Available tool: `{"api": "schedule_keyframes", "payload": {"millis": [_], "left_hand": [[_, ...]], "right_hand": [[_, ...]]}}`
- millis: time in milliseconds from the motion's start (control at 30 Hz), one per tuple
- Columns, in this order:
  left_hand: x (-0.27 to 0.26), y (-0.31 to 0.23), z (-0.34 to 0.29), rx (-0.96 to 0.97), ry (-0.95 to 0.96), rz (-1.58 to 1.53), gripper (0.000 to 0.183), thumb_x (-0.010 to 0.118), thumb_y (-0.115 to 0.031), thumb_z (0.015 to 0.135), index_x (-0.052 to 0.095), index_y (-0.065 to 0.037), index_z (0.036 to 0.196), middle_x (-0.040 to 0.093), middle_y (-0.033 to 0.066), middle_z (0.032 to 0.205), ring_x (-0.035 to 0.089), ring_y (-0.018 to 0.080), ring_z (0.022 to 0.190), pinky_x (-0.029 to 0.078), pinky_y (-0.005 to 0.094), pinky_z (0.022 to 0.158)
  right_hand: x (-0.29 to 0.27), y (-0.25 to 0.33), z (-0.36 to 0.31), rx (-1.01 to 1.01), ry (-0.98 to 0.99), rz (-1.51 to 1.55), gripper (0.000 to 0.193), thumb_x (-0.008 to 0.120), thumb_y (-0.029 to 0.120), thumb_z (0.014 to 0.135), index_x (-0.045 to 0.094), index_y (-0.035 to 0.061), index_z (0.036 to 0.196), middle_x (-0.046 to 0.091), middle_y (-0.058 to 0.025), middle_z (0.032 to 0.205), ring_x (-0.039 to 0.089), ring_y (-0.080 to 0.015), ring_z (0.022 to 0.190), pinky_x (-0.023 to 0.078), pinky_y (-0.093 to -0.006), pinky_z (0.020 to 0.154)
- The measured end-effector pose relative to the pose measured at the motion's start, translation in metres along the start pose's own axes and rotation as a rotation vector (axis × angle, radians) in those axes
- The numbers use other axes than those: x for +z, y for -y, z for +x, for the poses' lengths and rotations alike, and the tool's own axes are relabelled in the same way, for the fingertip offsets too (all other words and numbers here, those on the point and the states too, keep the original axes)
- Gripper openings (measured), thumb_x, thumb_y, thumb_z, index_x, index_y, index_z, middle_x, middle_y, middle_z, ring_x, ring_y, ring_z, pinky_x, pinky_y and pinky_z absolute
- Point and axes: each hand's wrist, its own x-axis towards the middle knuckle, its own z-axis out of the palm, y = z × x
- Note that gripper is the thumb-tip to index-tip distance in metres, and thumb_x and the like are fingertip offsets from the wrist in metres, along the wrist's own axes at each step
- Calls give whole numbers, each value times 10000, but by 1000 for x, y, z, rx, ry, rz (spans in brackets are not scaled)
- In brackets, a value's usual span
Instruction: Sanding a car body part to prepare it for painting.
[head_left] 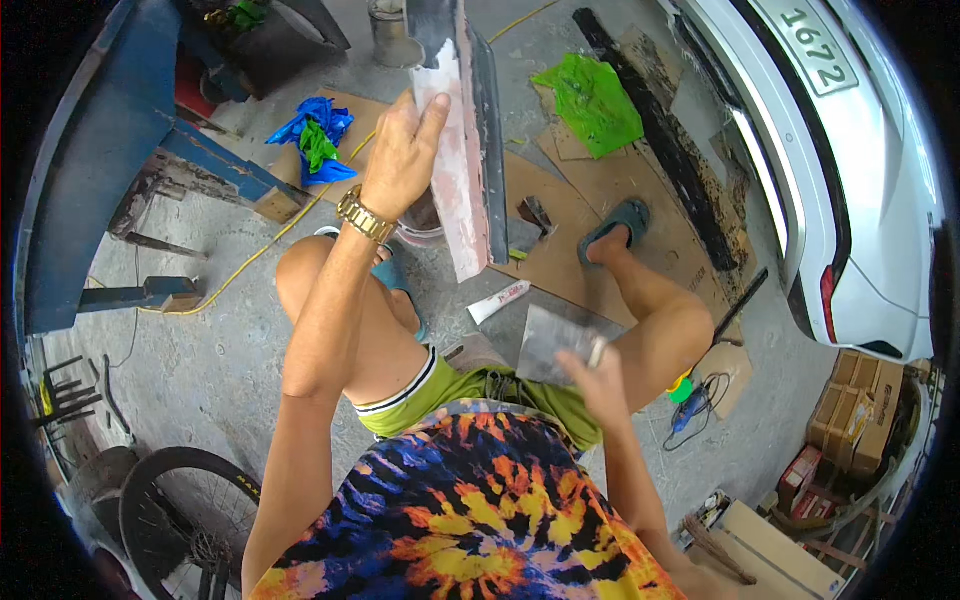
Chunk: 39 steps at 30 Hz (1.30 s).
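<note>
My left hand (408, 145) is closed round the edge of a long, dark grey car body panel (458, 180) with patches of white and pink filler on its face. The panel is held up at a slant above the floor. Low and to the right, my right hand (597, 382) is blurred by motion. Its fingers close on a small pale thing that I cannot make out, over the right edge of a flat grey square plate (545, 345). A white tube with red print (498, 302) lies just beyond the plate. Partly behind the panel stands a tub (422, 232).
Cardboard sheets (555, 262) lie on the concrete under a green plastic sheet (592, 105) and a long black strip (660, 140). A silver car's rear (850, 200) stands at right, a blue metal frame (95, 170) at left. A yellow cable (240, 272) crosses the floor.
</note>
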Motion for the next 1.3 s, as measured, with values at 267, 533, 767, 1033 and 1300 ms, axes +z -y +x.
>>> {"api": "schedule_keyframes", "payload": {"millis": [267,533,767,1033,1300], "left_hand": [[12,3,0,53,-40,23,411,514,-339,986,587,65,969,623,297,818,583,485,822,445,515,719],[15,1,-5,-3,5,1,411,523,-329,984,577,75,933,619,302,814,585,480,810,449,504,709],[20,12,-10,-12,-6,-36,400,556,-293,969,572,83,832,598,284,718,579,471,723,439,501,653],[21,8,-14,-68,-40,4,412,552,-296,969,550,81,804,582,275,687,576,462,676,427,495,629],[24,10,-16,-23,-61,109,412,527,-329,985,551,53,834,584,283,727,553,490,766,424,536,721]], "right_hand": [[45,55,58,-355,-217,-300,191,645,144,910,567,-17,978,575,-158,627,583,-200,529,452,-339,539],[56,55,64,-322,-237,-356,204,629,140,906,568,-21,1016,617,-209,679,638,-344,602,473,-392,570],[63,57,72,-302,-226,-442,316,617,150,889,570,-87,1093,630,-269,727,645,-445,703,489,-465,627],[60,64,89,-260,-187,-343,290,626,115,874,569,-93,1070,629,-218,709,648,-319,634,483,-400,618],[46,87,90,-310,-171,-330,231,620,120,886,561,-53,1027,620,-214,712,633,-353,643,473,-408,611]]}}
